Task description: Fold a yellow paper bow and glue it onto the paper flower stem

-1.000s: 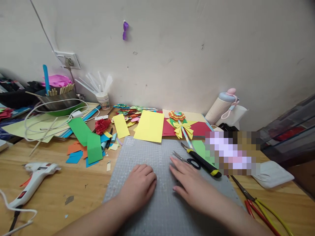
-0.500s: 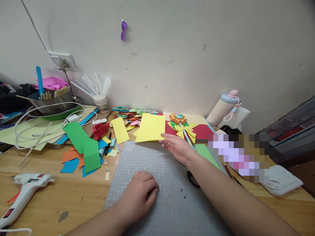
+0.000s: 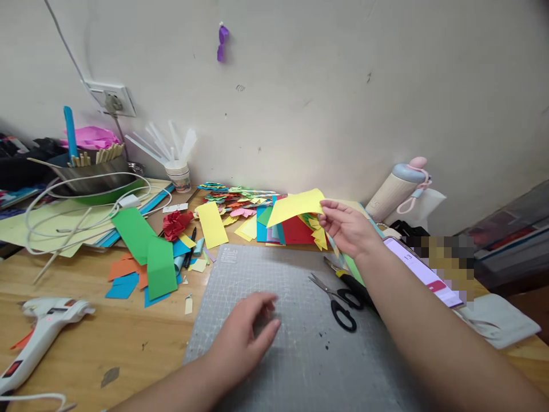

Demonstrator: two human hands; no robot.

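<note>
A sheet of yellow paper (image 3: 295, 207) is pinched by the right hand (image 3: 349, 230) beyond the far edge of the cutting mat (image 3: 266, 274). Over the mat, the left hand (image 3: 242, 332) is loosely opened; scissors (image 3: 330, 291) are laid on the mat's right side.
</note>
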